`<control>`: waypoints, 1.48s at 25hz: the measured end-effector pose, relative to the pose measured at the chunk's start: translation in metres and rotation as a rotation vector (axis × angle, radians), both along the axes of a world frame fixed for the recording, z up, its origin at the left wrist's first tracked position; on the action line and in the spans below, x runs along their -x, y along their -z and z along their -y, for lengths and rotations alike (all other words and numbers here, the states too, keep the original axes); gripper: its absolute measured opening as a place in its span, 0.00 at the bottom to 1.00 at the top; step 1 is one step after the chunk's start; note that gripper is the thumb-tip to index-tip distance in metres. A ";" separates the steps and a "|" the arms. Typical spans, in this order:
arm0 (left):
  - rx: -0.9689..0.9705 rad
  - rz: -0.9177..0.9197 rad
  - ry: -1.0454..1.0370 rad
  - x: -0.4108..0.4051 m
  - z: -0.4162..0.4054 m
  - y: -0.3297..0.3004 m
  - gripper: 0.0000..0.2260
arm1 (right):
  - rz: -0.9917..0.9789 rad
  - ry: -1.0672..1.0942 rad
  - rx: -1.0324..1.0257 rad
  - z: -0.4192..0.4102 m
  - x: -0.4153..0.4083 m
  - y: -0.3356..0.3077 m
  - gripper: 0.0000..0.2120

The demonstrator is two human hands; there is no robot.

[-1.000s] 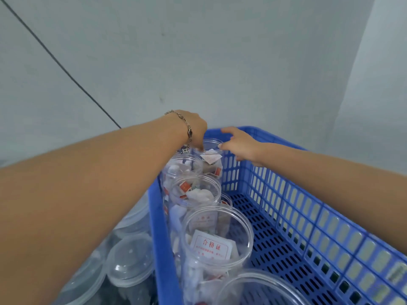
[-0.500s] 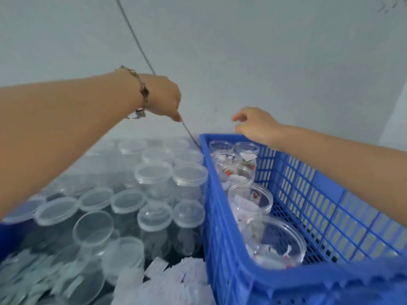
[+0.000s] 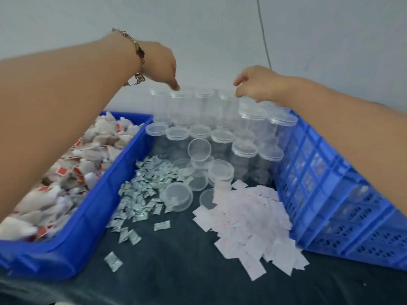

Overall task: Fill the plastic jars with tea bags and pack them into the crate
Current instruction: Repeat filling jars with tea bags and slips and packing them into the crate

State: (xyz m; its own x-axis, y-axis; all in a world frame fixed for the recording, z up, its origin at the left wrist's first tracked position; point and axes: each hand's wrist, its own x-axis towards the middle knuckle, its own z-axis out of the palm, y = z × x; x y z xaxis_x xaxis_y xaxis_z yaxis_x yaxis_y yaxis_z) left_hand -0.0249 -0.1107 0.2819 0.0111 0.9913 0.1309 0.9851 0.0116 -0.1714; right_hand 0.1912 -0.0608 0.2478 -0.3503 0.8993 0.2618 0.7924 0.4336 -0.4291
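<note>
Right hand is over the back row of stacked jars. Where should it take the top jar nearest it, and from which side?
Grip the top jar round its lidded rim, coming from above. It stands upright, neighbours crowd its walls, and the right hand hovers just over it with fingers curled downward.

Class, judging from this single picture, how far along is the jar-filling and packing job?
Done: filled jars show dimly through the crate wall. In hand: nothing; left hand and right hand reach over the capped empty jars. Left: many empties, and a bin of tea bags.
</note>
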 end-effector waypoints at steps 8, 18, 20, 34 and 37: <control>-0.009 0.172 -0.134 0.086 -0.050 0.021 0.22 | 0.032 -0.077 0.058 -0.066 0.084 -0.015 0.14; 0.033 0.731 -0.176 0.075 -0.181 0.168 0.37 | -0.398 0.051 0.606 -0.178 0.163 0.107 0.18; -0.014 0.839 -0.185 0.076 -0.198 0.185 0.40 | -0.561 0.109 0.651 -0.190 0.166 0.125 0.19; -0.242 1.179 -0.070 0.071 -0.197 0.188 0.31 | -0.483 0.063 0.403 -0.157 0.175 0.119 0.07; -0.302 1.230 -0.008 0.051 -0.149 0.188 0.26 | -0.574 0.056 0.335 -0.103 0.160 0.122 0.20</control>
State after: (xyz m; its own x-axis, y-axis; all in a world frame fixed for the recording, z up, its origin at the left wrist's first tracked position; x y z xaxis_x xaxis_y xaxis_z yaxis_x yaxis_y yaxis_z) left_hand -0.0756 0.0381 0.0942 -0.2839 0.9199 0.2706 0.4912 -0.1028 0.8650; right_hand 0.0313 0.0424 0.1256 -0.1887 0.9773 0.0961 0.4159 0.1682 -0.8937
